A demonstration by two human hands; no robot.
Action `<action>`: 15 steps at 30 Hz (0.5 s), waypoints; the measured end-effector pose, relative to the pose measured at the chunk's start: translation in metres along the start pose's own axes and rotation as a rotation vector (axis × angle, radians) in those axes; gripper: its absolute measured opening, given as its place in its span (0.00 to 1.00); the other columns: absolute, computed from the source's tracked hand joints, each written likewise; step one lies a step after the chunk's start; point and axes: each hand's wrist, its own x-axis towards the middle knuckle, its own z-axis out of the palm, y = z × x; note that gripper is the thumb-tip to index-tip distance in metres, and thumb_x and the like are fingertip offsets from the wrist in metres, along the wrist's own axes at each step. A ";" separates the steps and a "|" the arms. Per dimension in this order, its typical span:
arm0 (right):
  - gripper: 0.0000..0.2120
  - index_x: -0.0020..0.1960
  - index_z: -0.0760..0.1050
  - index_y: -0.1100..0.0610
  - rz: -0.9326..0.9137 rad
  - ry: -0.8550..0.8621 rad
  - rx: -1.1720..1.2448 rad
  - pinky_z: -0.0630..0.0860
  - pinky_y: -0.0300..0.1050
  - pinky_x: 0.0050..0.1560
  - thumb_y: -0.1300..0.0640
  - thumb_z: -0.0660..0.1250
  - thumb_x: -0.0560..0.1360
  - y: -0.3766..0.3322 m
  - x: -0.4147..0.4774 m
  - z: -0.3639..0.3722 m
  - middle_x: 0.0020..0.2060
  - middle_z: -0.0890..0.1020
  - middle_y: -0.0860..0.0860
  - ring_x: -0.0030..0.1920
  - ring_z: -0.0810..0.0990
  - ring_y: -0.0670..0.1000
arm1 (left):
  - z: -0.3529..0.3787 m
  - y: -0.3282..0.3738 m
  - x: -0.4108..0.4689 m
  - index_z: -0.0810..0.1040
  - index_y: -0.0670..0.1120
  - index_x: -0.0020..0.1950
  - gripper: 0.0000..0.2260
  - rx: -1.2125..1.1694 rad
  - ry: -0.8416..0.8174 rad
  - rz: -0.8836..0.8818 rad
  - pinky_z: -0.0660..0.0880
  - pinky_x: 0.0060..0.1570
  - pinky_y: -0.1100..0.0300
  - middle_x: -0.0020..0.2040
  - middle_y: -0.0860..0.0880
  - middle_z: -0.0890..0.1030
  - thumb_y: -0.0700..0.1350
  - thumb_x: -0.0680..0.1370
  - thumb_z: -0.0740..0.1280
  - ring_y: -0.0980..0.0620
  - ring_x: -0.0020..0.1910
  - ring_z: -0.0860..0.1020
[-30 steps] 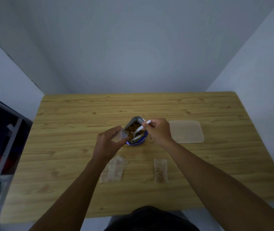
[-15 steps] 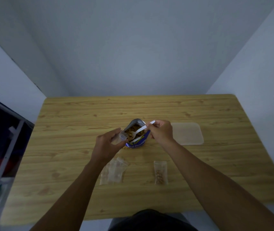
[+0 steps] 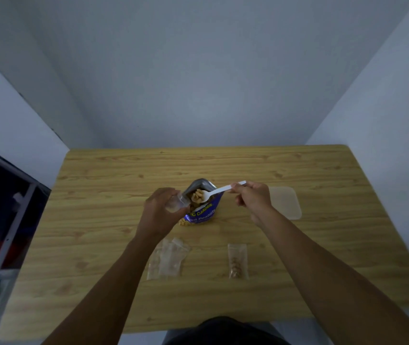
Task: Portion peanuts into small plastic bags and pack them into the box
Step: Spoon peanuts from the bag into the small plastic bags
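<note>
An open blue peanut pouch point(image 3: 204, 213) stands mid-table with peanuts showing in its silver mouth. My right hand point(image 3: 253, 199) pinches the handle of a white plastic spoon point(image 3: 219, 192), whose bowl holds peanuts above the pouch mouth. My left hand point(image 3: 160, 212) holds a small clear plastic bag point(image 3: 175, 204) just left of the pouch. A filled small bag of peanuts point(image 3: 237, 261) lies in front, and a loose pile of empty clear bags point(image 3: 167, 260) lies to its left.
A translucent plastic box point(image 3: 286, 202) lies flat on the wooden table point(image 3: 99, 195), right of my right hand. White walls close in behind and to the right. A dark shelf frame point(image 3: 7, 212) stands off the table's left edge.
The spoon has risen out of the pouch with a load of peanuts, and my right hand has moved slightly right and up. My left hand still holds the small bag beside the pouch.
</note>
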 end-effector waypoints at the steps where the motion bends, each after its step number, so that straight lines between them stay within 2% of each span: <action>1: 0.05 0.46 0.83 0.62 0.004 0.001 0.029 0.76 0.42 0.32 0.60 0.73 0.77 -0.003 0.001 -0.003 0.40 0.88 0.56 0.25 0.73 0.47 | 0.001 0.002 0.002 0.83 0.43 0.54 0.20 0.011 -0.006 -0.004 0.76 0.47 0.59 0.51 0.48 0.81 0.46 0.65 0.80 0.51 0.47 0.80; 4: 0.05 0.44 0.83 0.61 -0.017 -0.014 0.076 0.75 0.44 0.33 0.60 0.73 0.77 -0.017 0.002 -0.008 0.40 0.88 0.57 0.26 0.72 0.48 | 0.003 0.009 0.008 0.83 0.42 0.55 0.21 0.041 -0.022 -0.019 0.73 0.43 0.63 0.49 0.47 0.78 0.46 0.64 0.81 0.52 0.44 0.77; 8: 0.06 0.43 0.84 0.61 -0.098 -0.043 0.007 0.75 0.41 0.30 0.60 0.73 0.77 -0.033 -0.003 -0.007 0.36 0.88 0.54 0.25 0.73 0.48 | 0.007 0.018 0.017 0.83 0.41 0.55 0.20 0.043 -0.014 -0.022 0.69 0.40 0.73 0.47 0.47 0.77 0.44 0.65 0.81 0.54 0.40 0.76; 12: 0.06 0.46 0.84 0.63 -0.205 -0.075 -0.054 0.75 0.41 0.29 0.60 0.73 0.77 -0.045 -0.011 0.001 0.36 0.88 0.54 0.24 0.73 0.48 | 0.009 0.033 0.026 0.84 0.46 0.52 0.14 0.038 -0.049 -0.011 0.74 0.40 0.63 0.42 0.50 0.82 0.46 0.67 0.78 0.53 0.40 0.79; 15: 0.05 0.44 0.85 0.59 -0.352 -0.141 -0.175 0.75 0.43 0.31 0.59 0.73 0.76 -0.053 -0.017 0.006 0.35 0.87 0.52 0.24 0.75 0.47 | 0.012 0.045 0.030 0.84 0.48 0.51 0.12 0.002 -0.070 -0.016 0.77 0.37 0.55 0.37 0.49 0.83 0.45 0.69 0.78 0.50 0.37 0.80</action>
